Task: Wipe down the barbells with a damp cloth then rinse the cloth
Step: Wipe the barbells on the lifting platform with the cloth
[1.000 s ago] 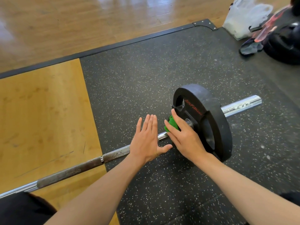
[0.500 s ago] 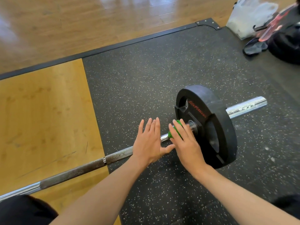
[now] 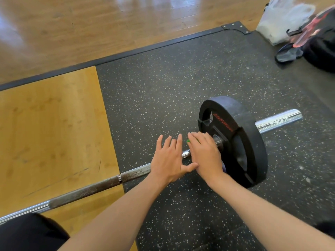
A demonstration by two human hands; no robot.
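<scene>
A barbell lies across the floor, its knurled steel bar running from lower left to a black weight plate with a chrome sleeve end beyond. My left hand rests flat on the bar with straight, spread fingers. My right hand lies over the bar right beside the plate's hub, fingers straight, pressing a green cloth onto the bar. Only a small green tip of the cloth shows past my fingers. My left thumb touches my right hand.
The bar rests on a speckled black rubber mat beside a yellow wooden platform panel. At the far right stand a white plastic bag and a black bag with a dark item beside it. Wood flooring lies beyond the mat's edge.
My right hand has come over the green cloth so that far less of it shows. The two hands have drawn together until the left thumb meets the right hand.
</scene>
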